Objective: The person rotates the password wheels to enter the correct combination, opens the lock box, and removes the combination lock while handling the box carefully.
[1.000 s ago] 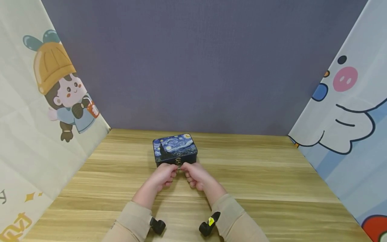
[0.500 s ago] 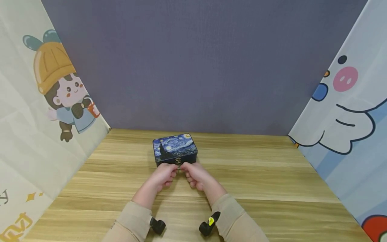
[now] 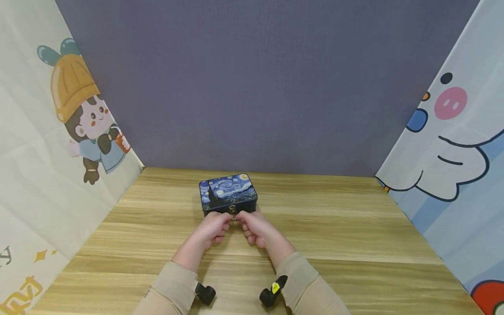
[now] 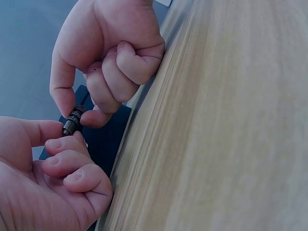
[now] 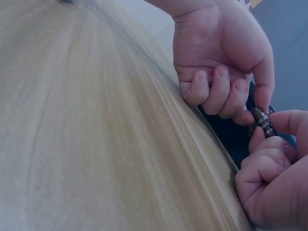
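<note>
A dark blue lidded box (image 3: 226, 192), painted with a starry night scene, sits on the table with its front clasp facing me. At its front hangs a small bronze-coloured combination lock (image 5: 263, 122) with ringed dials, barely visible in the head view. My left hand (image 3: 212, 227) pinches one end of the lock (image 4: 72, 121) between thumb and forefinger, its other fingers curled under. From the opposite side, my right hand (image 3: 256, 226) pinches the other end the same way. Both hands hide part of the box's front.
The wood-grain table (image 3: 334, 227) runs back to a grey-blue panel (image 3: 252, 87). Printed cloths stand at the left (image 3: 31, 175) and right (image 3: 472, 183). Each sleeve carries a small black camera (image 3: 205, 294) near the wrist.
</note>
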The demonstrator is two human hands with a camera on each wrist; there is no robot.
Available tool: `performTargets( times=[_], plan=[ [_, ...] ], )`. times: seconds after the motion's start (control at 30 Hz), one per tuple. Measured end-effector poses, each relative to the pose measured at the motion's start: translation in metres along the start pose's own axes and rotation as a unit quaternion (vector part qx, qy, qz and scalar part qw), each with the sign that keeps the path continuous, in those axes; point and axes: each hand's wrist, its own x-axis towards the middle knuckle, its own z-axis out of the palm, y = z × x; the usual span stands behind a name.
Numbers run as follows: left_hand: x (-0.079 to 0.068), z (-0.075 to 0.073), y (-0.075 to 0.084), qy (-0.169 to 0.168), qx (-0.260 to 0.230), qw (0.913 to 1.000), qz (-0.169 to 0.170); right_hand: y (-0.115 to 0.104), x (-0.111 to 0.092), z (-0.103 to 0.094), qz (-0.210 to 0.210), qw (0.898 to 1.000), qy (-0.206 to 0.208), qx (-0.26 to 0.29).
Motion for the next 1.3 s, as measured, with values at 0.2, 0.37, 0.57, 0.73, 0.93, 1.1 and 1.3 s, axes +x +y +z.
performTargets(
  times=[0.2,0.37,0.57,0.73,0.93,1.1,1.3],
  plan=[
    [0.0,0.0,-0.001,0.004,0.0,1.0,0.001,0.0,0.0,-0.001,0.001,1.0,-0.005,0.004],
    [0.001,0.0,-0.001,0.0,0.002,1.0,-0.001,0.001,0.0,-0.001,0.0,1.0,-0.006,0.006],
    [0.001,-0.001,-0.002,-0.004,0.004,1.0,0.001,0.0,0.0,-0.001,0.0,1.0,-0.005,0.007],
    [0.001,-0.001,-0.002,-0.005,0.005,1.0,0.003,0.0,-0.001,-0.001,0.003,1.0,-0.01,0.009],
    [-0.001,0.0,-0.001,-0.003,0.007,1.0,0.005,-0.002,-0.002,-0.006,0.01,1.0,-0.021,0.009],
    [-0.002,0.001,-0.001,-0.004,0.01,0.9999,0.007,-0.003,-0.002,-0.01,0.01,1.0,-0.024,0.013],
    [-0.002,0.002,0.0,-0.002,0.008,0.9999,0.008,-0.004,-0.002,-0.012,0.008,0.999,-0.021,0.023]
  ],
)
